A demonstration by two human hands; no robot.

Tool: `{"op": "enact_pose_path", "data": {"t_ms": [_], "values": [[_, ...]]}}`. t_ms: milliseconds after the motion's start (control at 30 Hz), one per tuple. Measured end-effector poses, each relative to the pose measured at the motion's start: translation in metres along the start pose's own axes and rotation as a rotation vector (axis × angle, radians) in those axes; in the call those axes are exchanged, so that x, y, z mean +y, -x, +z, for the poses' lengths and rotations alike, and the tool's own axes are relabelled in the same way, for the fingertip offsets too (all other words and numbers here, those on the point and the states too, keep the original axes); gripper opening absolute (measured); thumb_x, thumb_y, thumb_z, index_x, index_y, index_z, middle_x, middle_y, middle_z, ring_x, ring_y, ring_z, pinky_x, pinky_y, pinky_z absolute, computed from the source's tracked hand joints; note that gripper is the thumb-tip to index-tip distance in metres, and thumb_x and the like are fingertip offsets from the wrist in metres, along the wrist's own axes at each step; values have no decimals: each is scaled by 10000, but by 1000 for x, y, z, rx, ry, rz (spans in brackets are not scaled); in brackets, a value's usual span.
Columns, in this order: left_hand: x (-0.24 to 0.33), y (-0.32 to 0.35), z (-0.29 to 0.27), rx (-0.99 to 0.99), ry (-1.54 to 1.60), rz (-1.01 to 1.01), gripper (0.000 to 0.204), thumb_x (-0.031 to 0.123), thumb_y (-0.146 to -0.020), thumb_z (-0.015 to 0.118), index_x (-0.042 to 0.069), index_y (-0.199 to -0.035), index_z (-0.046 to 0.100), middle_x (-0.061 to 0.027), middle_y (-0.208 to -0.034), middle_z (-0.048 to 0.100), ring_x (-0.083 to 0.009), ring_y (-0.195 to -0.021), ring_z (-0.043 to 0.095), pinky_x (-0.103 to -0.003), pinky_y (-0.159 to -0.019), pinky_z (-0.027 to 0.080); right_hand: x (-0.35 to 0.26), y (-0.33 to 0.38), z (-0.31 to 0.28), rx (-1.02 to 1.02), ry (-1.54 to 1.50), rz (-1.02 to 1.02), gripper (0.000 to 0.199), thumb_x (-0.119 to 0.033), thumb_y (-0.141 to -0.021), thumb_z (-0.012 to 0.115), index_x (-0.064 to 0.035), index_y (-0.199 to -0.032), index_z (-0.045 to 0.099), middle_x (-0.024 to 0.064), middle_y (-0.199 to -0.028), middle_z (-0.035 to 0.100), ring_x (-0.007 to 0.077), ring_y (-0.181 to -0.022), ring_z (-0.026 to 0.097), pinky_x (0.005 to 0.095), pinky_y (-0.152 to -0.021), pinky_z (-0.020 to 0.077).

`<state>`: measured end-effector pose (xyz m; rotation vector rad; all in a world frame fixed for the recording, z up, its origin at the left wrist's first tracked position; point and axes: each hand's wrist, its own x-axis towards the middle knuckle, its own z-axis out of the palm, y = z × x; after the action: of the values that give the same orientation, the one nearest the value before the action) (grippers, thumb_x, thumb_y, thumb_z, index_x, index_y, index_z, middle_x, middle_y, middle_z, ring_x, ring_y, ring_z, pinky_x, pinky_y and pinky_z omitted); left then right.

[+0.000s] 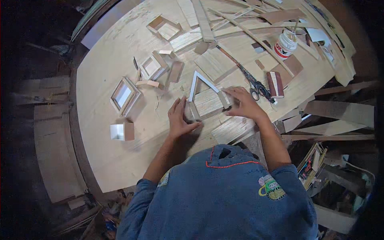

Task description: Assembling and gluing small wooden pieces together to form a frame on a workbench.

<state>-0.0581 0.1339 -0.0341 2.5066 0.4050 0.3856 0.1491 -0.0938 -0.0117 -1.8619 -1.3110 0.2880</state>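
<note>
An angled wooden frame, pointed at its far end and with white upper edges, stands over a pale wood panel on the table. My left hand has its fingers against the frame's left leg, its thumb stretched out to the right. At the right leg, my right hand grips the end between fingers and thumb. Just right of that hand lie black-handled scissors and a dark red block with a pale stripe. A dark, narrow toothed blade reaches away from the scissors.
Small wooden boxes stand at the left: a white-lined diamond-shaped one, a cube, another box and an open one. A white jar with a stick in it stands among wood strips at the far right.
</note>
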Motion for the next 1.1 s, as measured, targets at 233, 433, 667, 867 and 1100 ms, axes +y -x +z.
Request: {"op": "enact_pose_path", "data": {"t_ms": [233,433,667,867,1100], "values": [[3,-1,-2,18,-11,60,1146,495,-492,822,15,-1414,337,-189,-1363,446,-364,-1292,371,-470,-1057,257,15,-25,-6,-62,-192,185,552,-88,-734,565,-94,-1285,537,162,-1090,589,291,-930,595,364,-799,486],[18,3,0,90,-44,34,1151,491,-499,816,15,-1419,314,-179,-1410,385,-379,-1312,332,-497,-1049,252,16,-43,8,-69,84,161,541,12,-700,500,-131,-1213,596,146,-929,583,292,-835,596,339,-763,488],[52,12,6,158,-319,204,828,392,-641,768,96,-1348,455,-143,-1418,396,-339,-1343,313,-522,-1051,222,6,-28,6,-87,33,128,350,-60,-729,587,-86,-1070,662,125,-815,584,258,-752,611,333,-673,491],[59,6,12,40,-197,289,707,306,-686,733,72,-1309,493,-133,-1392,442,-343,-1326,356,-497,-1079,248,5,-19,15,-69,4,263,229,-144,-776,641,-58,-979,700,119,-852,663,232,-728,636,318,-682,499],[62,-2,17,-89,53,236,719,235,-667,715,17,-1306,468,-158,-1356,476,-365,-1295,404,-427,-1061,363,8,-42,25,38,-136,456,286,-347,-784,664,-96,-903,732,143,-811,684,262,-745,667,355,-694,509]]}}
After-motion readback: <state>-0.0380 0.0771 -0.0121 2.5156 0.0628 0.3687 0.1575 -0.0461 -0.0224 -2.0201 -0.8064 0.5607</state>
